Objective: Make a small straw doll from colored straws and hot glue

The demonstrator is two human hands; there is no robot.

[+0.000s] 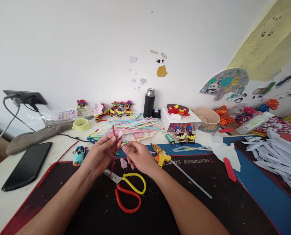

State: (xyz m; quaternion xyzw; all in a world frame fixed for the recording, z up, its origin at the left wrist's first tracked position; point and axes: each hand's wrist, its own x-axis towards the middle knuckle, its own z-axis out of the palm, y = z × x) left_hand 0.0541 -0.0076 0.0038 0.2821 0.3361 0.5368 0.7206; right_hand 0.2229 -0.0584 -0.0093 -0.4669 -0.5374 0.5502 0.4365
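Note:
My left hand [105, 150] pinches a small pale pink piece [119, 135] and a thin dark red strand [113, 161] that hangs down past the fingers. Close by on the right, my right hand [137, 154] has its thumb and forefinger together near the pink piece; whatever lies between them is too small to make out. Below both hands, scissors [128, 189] with one yellow and one red handle rest on the black mat [96, 209]. A pale pink loop [123, 163] lies between my hands. The yellow glue gun [162, 157] is just right of my right hand.
Pastel strips [145, 125] lie spread behind my hands. A phone [27, 166] and a small turquoise figure [79, 156] are on the left. At the back stand small figures [121, 109], a black flask [149, 103] and a white box [181, 120]. White paper strips [277, 156] fill the right.

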